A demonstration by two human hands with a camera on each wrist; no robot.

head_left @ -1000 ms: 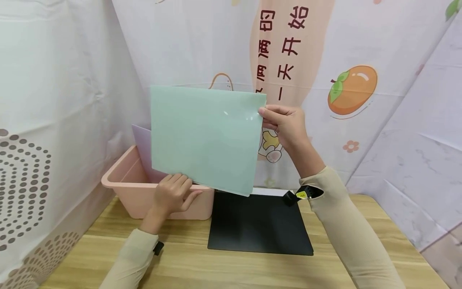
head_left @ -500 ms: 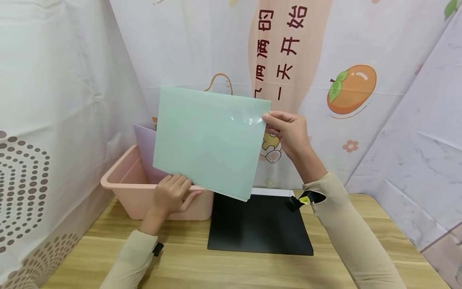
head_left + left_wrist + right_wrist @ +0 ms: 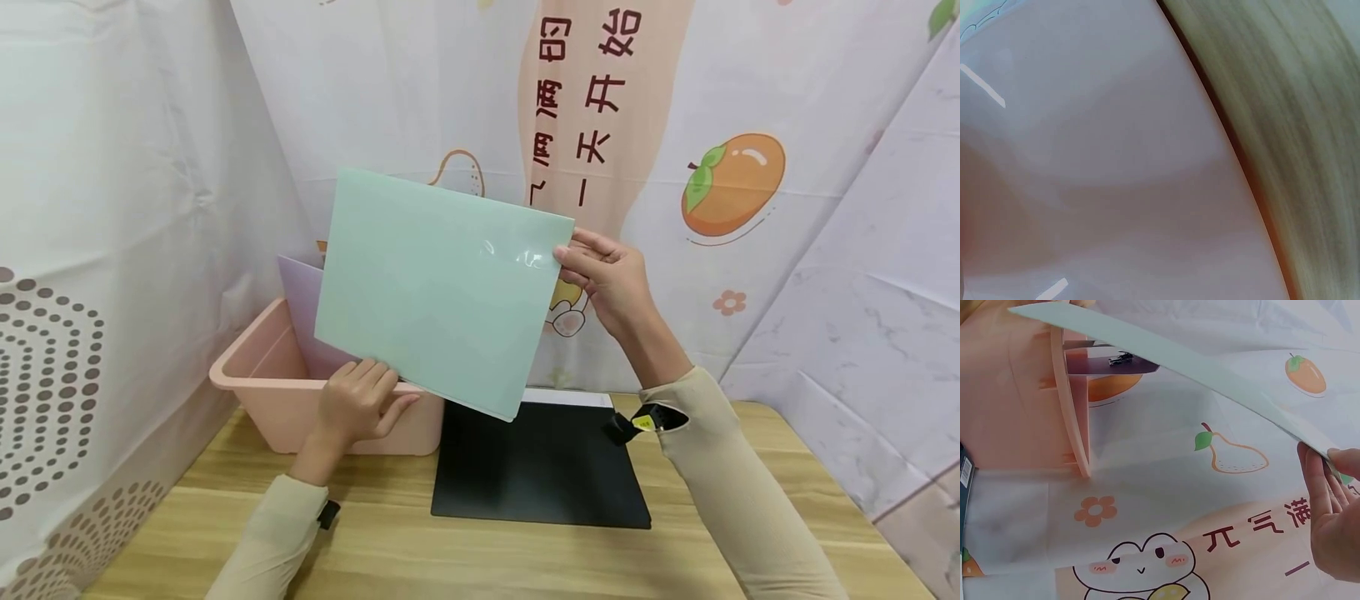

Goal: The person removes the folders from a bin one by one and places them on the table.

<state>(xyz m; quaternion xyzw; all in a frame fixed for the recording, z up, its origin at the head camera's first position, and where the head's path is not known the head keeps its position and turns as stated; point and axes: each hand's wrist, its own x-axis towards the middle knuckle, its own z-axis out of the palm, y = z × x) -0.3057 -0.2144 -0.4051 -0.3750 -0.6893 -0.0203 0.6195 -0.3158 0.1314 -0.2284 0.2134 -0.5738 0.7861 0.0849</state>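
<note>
My right hand (image 3: 613, 279) pinches the right edge of a mint-green folder (image 3: 438, 292) between thumb and fingers. The folder is held up in front of the pink plastic bin (image 3: 258, 417), tilted with its right side lower. Its bottom edge shows more than one layer. In the right wrist view the folder (image 3: 1204, 372) appears edge-on, slightly bowed. My left hand (image 3: 356, 406) grips the bin's front rim, close under the folder's lower edge. The left wrist view shows mainly the bin's glossy wall (image 3: 1116, 125).
A lilac sheet (image 3: 300, 304) stands in the bin, partly covered by the green folder. On the wooden table (image 3: 480, 558) right of the bin lies a flat black folder (image 3: 540, 467), with a white strip (image 3: 573, 397) behind it. A printed curtain (image 3: 840, 275) encloses the table.
My right hand has moved right and slightly down with the green folder, which now tilts more, its left side higher. More of the lilac sheet shows. My left hand has stayed on the rim.
</note>
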